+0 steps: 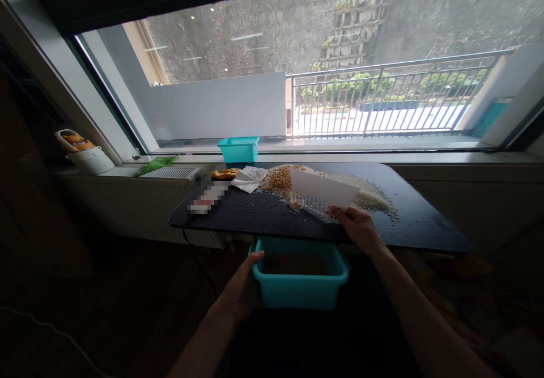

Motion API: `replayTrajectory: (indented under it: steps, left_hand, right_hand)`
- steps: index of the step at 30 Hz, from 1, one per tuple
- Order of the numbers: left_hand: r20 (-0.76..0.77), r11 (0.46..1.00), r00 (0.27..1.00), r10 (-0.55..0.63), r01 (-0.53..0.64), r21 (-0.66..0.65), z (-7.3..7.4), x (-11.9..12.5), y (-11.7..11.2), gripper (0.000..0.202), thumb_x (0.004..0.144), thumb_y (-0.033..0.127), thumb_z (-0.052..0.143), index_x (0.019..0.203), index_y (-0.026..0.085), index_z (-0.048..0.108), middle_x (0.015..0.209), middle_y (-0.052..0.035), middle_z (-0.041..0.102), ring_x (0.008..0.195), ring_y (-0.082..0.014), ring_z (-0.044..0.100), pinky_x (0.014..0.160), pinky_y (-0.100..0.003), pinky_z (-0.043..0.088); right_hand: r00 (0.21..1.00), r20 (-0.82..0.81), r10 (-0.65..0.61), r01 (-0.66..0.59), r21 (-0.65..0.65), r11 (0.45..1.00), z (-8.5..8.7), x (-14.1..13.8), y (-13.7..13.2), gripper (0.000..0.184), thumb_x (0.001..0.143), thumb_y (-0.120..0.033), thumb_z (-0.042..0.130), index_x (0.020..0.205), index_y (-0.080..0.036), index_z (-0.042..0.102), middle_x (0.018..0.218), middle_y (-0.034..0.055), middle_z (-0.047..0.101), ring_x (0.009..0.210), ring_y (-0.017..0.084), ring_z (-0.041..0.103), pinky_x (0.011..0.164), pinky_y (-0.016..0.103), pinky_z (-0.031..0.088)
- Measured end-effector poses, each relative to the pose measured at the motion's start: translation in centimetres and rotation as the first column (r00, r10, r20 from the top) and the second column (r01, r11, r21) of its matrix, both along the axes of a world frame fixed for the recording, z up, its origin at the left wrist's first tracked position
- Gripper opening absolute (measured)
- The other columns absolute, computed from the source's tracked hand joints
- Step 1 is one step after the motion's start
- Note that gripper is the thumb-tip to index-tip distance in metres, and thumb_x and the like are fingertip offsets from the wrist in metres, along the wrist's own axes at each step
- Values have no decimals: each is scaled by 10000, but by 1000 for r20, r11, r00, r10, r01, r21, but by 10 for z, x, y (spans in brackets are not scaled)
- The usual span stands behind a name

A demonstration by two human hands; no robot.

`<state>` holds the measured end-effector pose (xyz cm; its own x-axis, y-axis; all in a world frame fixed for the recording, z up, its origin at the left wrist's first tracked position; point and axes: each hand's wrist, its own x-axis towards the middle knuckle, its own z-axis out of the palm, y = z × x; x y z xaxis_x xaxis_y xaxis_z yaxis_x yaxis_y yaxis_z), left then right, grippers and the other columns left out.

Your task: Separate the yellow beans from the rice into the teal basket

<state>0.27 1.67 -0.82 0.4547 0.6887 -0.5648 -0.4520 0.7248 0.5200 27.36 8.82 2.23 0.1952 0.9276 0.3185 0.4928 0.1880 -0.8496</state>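
My left hand [243, 287] grips the left side of a turquoise plastic tub [301, 292], its thumb over the rim. The tub is just below the table's front edge, with a layer of brownish kernels or beans [297, 264] inside. My right hand [359, 228] pinches the lower right corner of a thin white sheet with a row of slots [323, 189] along its lower edge. That sheet is tilted over the table, between a heap of orange-yellow kernels [278, 178] on its left and a spread of pale, rice-like grains [374, 198] on its right.
On the dark table [425, 225] lie a crumpled white tissue [250, 179], a yellowish cloth-like item [225, 173] and a blurred flat object [209, 198]. A second turquoise tub [239, 149] stands by the window. Left are a radiator cover, green cloth [158, 165] and white pot [90, 160].
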Motion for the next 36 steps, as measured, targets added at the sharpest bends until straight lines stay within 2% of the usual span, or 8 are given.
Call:
replayTrajectory:
  steps: [6, 11, 19, 23, 29, 33, 36]
  left_hand:
    - [7, 1000, 1000, -6, 6, 1, 1, 0, -1, 600, 715, 491, 567, 1242, 230, 450, 1010, -62, 644, 960, -256, 594, 810, -372, 443]
    - [7, 1000, 1000, -3, 3, 2, -2, -1, 0, 597, 718, 488, 562, 1243, 224, 455, 994, -62, 648, 948, -254, 602, 806, -370, 446]
    - [1, 999, 1000, 26, -26, 20, -3, -9, 1, 592, 720, 482, 567, 1244, 227, 460, 1004, -61, 652, 938, -248, 607, 803, -362, 448]
    - [-4, 999, 999, 32, -32, 25, -1, -10, -1, 591, 722, 475, 572, 1241, 213, 467, 1013, -75, 652, 956, -259, 601, 806, -371, 447]
    - [-5, 999, 999, 40, -40, 11, 2, -11, -1, 564, 744, 453, 552, 1241, 199, 470, 1025, -76, 652, 971, -254, 598, 810, -360, 447]
    - [-14, 999, 999, 46, -46, 11, 1, -13, -1, 564, 734, 455, 566, 1230, 200, 481, 1029, -79, 650, 974, -259, 595, 807, -360, 446]
    - [-28, 998, 998, 62, -61, 17, -2, -13, -1, 584, 718, 461, 583, 1232, 203, 476, 1038, -85, 645, 970, -263, 595, 805, -363, 444]
  right_hand:
    - [1000, -2, 5, -5, -10, 1000, 1, 0, -3, 356, 717, -474, 559, 743, -154, 712, 708, 36, 699, 745, 224, 632, 637, 279, 443]
    - [997, -80, 4, -2, 22, 1000, 2, -2, -5, 315, 711, -452, 586, 736, -164, 710, 733, 31, 707, 780, 225, 638, 686, 284, 463]
    - [980, -164, 110, -100, 68, 993, -3, 2, -2, 316, 675, -493, 630, 670, -185, 698, 751, 39, 708, 777, 237, 645, 722, 313, 484]
    - [961, -160, 224, -211, 96, 973, -3, -8, -2, 292, 692, -474, 622, 619, -196, 675, 770, 37, 705, 808, 242, 640, 755, 325, 480]
    - [944, -75, 320, -322, -13, 947, -1, -27, -2, 324, 696, -496, 611, 668, -186, 700, 721, 29, 698, 734, 219, 631, 680, 301, 479]
    - [924, -105, 368, -377, -81, 923, 6, -19, -4, 394, 663, -548, 620, 673, -164, 707, 707, 51, 694, 683, 205, 616, 631, 289, 475]
    - [927, -170, 336, -347, -41, 937, 10, -5, -4, 398, 643, -559, 635, 659, -167, 701, 696, 49, 687, 675, 195, 606, 649, 294, 472]
